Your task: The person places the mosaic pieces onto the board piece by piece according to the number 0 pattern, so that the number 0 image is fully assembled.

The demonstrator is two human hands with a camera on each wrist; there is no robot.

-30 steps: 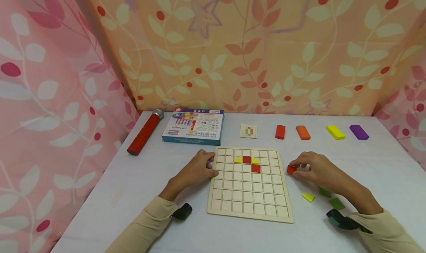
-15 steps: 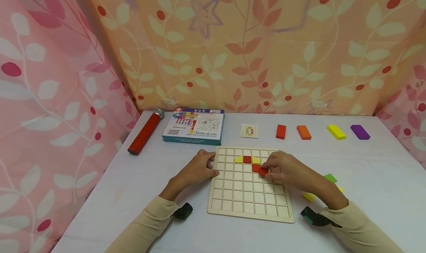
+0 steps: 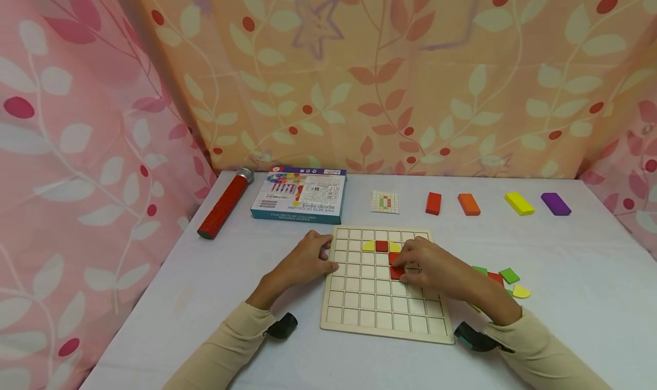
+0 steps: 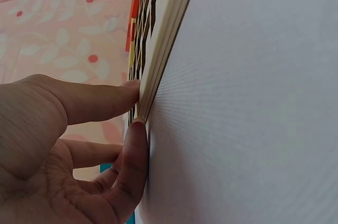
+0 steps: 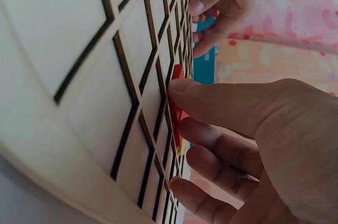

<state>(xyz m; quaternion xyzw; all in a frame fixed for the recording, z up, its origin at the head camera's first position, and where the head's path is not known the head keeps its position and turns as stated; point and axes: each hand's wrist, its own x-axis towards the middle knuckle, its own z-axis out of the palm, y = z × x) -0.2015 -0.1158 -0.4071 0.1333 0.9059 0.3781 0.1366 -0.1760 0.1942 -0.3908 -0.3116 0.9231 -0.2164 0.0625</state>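
A wooden grid board point(image 3: 359, 304) lies flat on the table. My left hand point(image 3: 303, 259) holds its left edge, thumb point(image 4: 105, 100) on top and index finger against the side. My right hand point(image 3: 436, 267) is over the board, pinching a red square tile point(image 3: 396, 273) between thumb and index finger at a cell. Just above that tile sits a second red tile point(image 3: 393, 258), partly covered by the fingers. One row higher, another red tile point(image 3: 382, 246) lies between two yellow curved-edge tiles point(image 3: 368, 246).
Right of the board, loose green, red and yellow tiles point(image 3: 510, 275) lie partly behind my right forearm. At the back stand a red microphone-like tube point(image 3: 223, 207), a flat box point(image 3: 300, 196), a pattern card point(image 3: 385, 202) and red, orange, yellow and purple blocks point(image 3: 555, 203).
My right hand has carried the red tile from the table right of the board leftward onto the grid, below the other red tile. My left hand has stayed at the board's edge.
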